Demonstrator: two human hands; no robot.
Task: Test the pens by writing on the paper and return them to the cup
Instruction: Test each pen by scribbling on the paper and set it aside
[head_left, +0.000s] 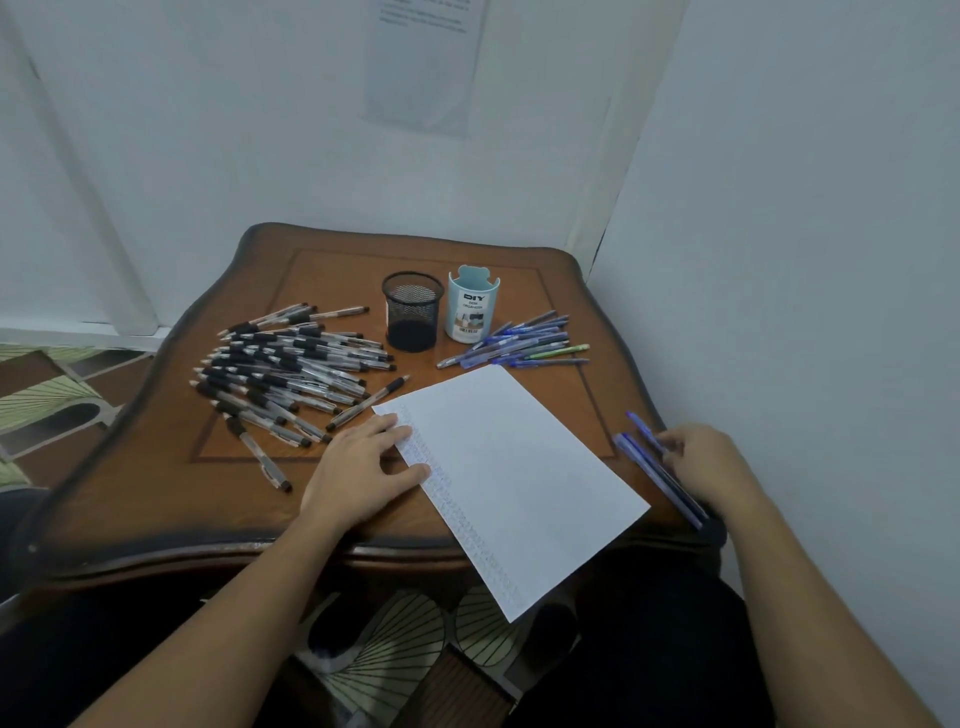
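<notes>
Left of the paper, a large heap of black-grip pens is spread loose on the wooden table. The paper's left edge is pressed down by the left hand, with the fingers straight and close together.

Behind the paper, 2 cups are set side by side. The black mesh cup appears empty, and the inside of the pale blue desk organiser is hidden. Just behind the paper's far corner, a cluster of blue pens is fanned out. Right of the paper, a few more blue pens are gathered under the curled fingers of the right hand, and 1 appears to be pinched.

A band of faint test marks is carried down the paper's left margin, so some testing is judged done. No pen is seen in a cup, so the returning is judged almost wholly left. The sheet is laid askew and mostly blank, with its near corner overhanging the table.
</notes>
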